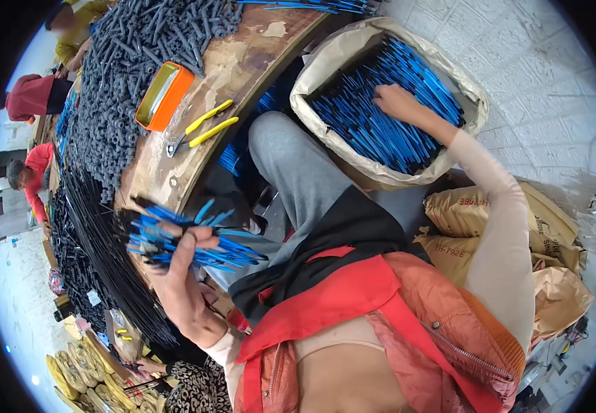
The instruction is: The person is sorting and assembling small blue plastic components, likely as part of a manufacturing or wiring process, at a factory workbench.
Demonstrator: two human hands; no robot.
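My left hand (182, 265) is wrapped round a bundle of thin blue sticks with black ends (232, 249), held up beside the table edge. The sticks fan out on both sides of the fist. On the right, my right hand (398, 103) reaches into a large pale-lined bag (473, 96) packed with many similar blue sticks (387, 141). Its fingers curl down and touch the sticks near the far side. Whatever lies under those fingertips is hidden.
The wooden table (232, 65) carries a heap of grey plastic parts (108, 124), an orange box (167, 96), yellow-handled pliers (205, 127) and long black rods (101, 248). Brown sacks (466, 213) lie at right. Co-workers (35, 175) are along the far left; a patterned sleeve (205, 389) is nearer.
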